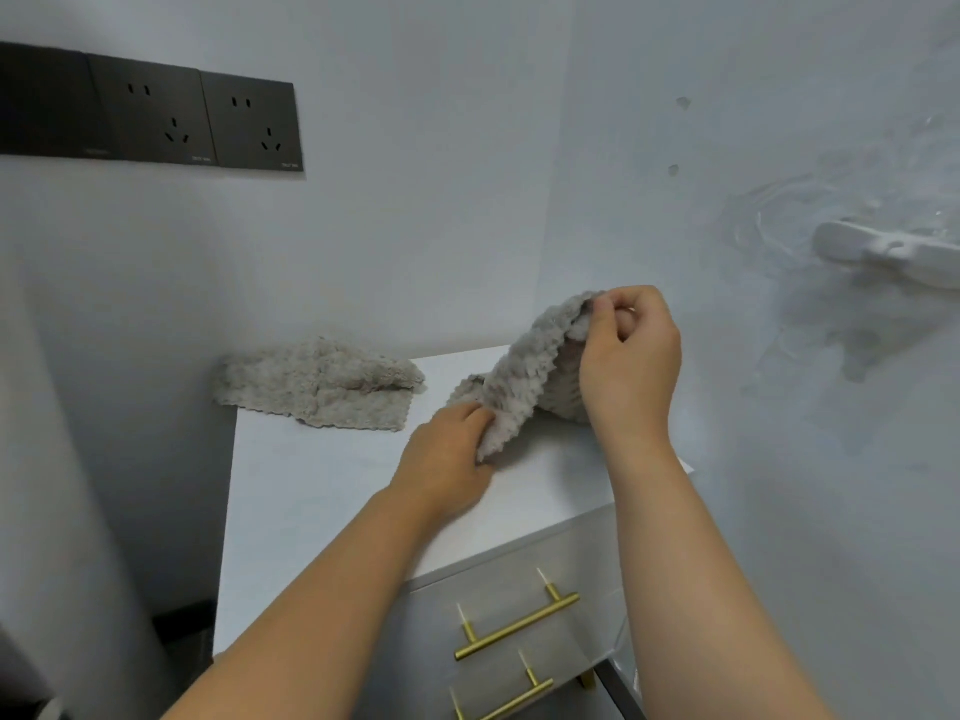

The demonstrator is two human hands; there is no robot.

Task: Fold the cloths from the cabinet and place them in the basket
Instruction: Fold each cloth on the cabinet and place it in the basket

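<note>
A fluffy grey cloth (524, 371) is lifted off the white cabinet top (322, 491) near its back right corner. My right hand (626, 356) pinches the cloth's upper corner and holds it raised. My left hand (449, 459) grips the cloth's lower corner just above the cabinet top. A second grey cloth (322, 381), loosely folded, lies at the back left of the top, with one edge hanging over the left side. No basket is in view.
The cabinet stands in a corner between pale walls. Two drawer fronts with brass bar handles (517, 626) face me below the top. Dark wall sockets (156, 116) sit high on the left. A white holder (883, 252) sticks out from the right wall.
</note>
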